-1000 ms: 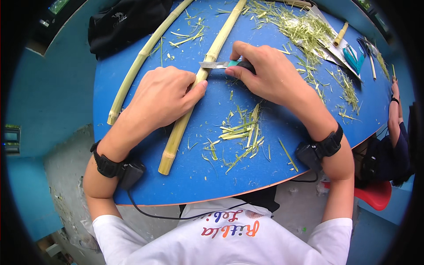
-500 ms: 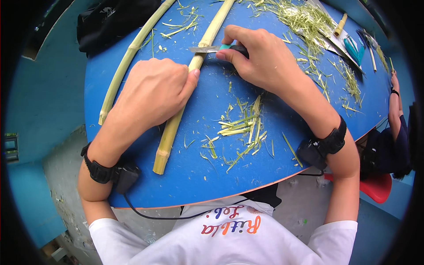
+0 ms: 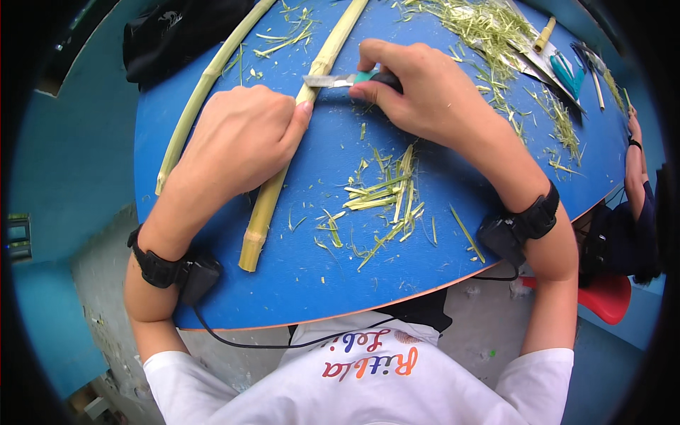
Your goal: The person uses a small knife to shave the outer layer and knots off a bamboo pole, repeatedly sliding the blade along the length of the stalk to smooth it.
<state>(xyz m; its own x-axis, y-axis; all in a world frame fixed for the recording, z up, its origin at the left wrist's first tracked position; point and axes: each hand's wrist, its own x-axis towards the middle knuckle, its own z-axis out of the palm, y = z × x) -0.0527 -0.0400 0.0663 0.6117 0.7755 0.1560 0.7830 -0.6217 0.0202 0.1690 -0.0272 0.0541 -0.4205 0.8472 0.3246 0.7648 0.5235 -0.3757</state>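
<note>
My left hand [image 3: 241,142] is wrapped round a pale yellow-green bamboo pole [image 3: 261,219] that slants across the blue table. Its thumb lies along the pole, just short of a knife blade. In my right hand [image 3: 435,92] is a utility knife [image 3: 340,80] with a dark handle and a turquoise part. The blade lies crosswise on the pole, a little nearer to me than a joint ring. To the left, a second bamboo pole [image 3: 191,124] rests on the table. Thin green shavings [image 3: 386,195] are scattered right of the held pole.
A black bag [image 3: 180,39] sits at the far left. Far right, a heap of shavings [image 3: 489,32] covers white paper, near a short bamboo piece [image 3: 545,35] and a teal-handled tool [image 3: 567,76]. Another person's hand [image 3: 634,126] is at the right edge, above a red seat [image 3: 610,297].
The blade sits slightly farther below the joint ring, nearer my left thumb. Both hands keep their grips. The whole view has shifted a little.
</note>
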